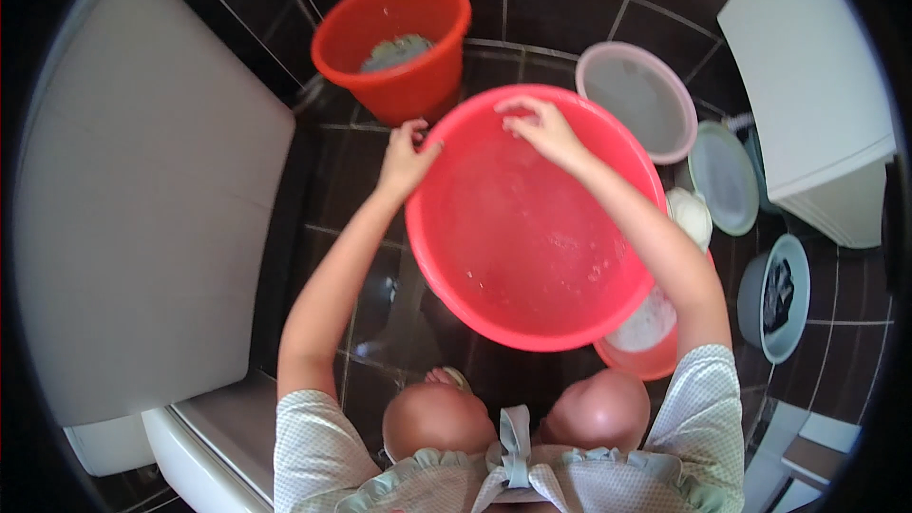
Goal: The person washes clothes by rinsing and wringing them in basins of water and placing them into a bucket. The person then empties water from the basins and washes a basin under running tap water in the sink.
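A large pink-red basin point(532, 256) stands in front of me, with shallow water and some foam bubbles in it. My left hand point(408, 160) is at the basin's left rim, its fingers apart and its thumb by the inner edge; whether it presses on the rim I cannot tell. Inside the far rim hovers my right hand point(543, 130), open with fingers stretched out and nothing in it. A smaller red-orange basin point(638, 361) with foamy water shows partly from under the big basin's right side. Beside it is a white cloth-like bundle point(691, 218).
An orange bucket point(389, 85) with greyish cloth stands at the far left. To the right are a pale pink basin point(636, 100) of cloudy water, a pale green basin point(724, 176) and a light blue basin point(774, 299) holding dark cloth. White cabinets point(807, 66) and a grey panel point(152, 199) flank the tiled floor.
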Demonstrator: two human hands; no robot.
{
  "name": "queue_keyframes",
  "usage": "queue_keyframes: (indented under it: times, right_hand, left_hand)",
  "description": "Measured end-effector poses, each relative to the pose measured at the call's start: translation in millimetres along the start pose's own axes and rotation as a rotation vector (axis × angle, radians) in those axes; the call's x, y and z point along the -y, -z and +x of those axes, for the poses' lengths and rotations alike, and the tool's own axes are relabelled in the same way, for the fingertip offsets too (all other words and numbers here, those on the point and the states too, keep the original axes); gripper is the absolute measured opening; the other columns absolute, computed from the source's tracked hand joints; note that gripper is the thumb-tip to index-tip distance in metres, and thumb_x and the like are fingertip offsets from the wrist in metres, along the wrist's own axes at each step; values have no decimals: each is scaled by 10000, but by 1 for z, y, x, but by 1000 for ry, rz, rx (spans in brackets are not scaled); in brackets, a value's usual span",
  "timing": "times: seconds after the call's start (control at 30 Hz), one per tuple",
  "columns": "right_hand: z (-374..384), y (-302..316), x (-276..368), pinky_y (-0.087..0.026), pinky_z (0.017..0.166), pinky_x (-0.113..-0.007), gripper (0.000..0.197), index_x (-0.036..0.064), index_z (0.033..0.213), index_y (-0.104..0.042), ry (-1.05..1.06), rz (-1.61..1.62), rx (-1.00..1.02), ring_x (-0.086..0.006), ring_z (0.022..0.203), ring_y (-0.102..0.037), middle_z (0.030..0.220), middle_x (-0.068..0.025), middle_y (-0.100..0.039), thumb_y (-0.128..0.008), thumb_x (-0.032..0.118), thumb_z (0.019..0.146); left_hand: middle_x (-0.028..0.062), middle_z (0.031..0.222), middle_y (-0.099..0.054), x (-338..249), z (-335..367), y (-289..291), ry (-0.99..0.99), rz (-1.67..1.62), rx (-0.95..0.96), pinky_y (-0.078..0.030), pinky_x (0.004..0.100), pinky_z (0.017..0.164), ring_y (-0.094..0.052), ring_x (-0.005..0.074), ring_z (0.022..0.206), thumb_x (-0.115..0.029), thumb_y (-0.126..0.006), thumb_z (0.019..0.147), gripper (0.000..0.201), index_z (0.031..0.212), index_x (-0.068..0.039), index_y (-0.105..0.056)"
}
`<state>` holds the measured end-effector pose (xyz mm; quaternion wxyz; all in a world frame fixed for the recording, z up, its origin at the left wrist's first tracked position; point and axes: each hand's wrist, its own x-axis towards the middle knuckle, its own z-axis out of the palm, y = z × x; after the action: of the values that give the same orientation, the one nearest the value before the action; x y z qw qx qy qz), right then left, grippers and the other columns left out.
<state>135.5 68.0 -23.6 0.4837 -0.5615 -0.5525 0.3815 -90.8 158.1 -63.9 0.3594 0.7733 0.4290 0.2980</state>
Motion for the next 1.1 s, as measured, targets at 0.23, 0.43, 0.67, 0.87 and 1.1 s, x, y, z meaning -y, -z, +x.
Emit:
queue_keyframes:
  times: [0.23, 0.43, 0.67, 0.87, 1.1]
  right_hand:
    - [-22, 72, 52, -458, 711, -293, 241, 46, 982, -562, -46, -278, 44, -186, 858, -568, 975, -111, -564, -518, 92, 749]
    - [-139, 97, 32, -309, 922, -394, 570, 28, 1186, -369, -131, -583, -426, -328, 1078, -395, 1130, -185, -422, -626, 148, 692]
    - [-280, -8, 2, -354, 884, -333, 593, -22, 1200, -306, -665, 62, -638, -253, 999, -477, 1096, -166, -484, -611, 164, 727]
    - [-301, -17, -40, -451, 723, -303, 342, -31, 1030, -473, -903, 192, -924, -192, 790, -576, 906, -123, -579, -577, 125, 744]
    - [-259, -33, 37, -535, 540, -351, 292, 33, 976, -517, -1122, 395, -863, -193, 712, -591, 866, -84, -575, -599, 143, 718]
  left_hand:
    - [138, 1000, -506, -40, -11, 7, 112, 250, 147, -426, 353, 796, -517, 293, 938, -207, -635, 673, 441, 1044, -29, -475]
    - [174, 1000, -457, -32, -81, 18, 335, 173, 21, -412, 373, 812, -475, 322, 961, -203, -677, 630, 603, 1126, -55, -367]
    - [134, 906, -548, -77, -168, 17, 968, -362, 57, -526, 312, 435, -593, 195, 693, -218, -680, 684, 529, 1061, -57, -345]
    - [81, 950, -550, -97, -175, -24, 1089, -698, 16, -524, 313, 565, -581, 183, 770, -197, -591, 781, 341, 1055, -92, -416]
    - [83, 898, -541, -93, -177, 9, 1190, -540, -21, -529, 304, 570, -581, 177, 723, -155, -562, 805, 253, 1005, -83, -423]
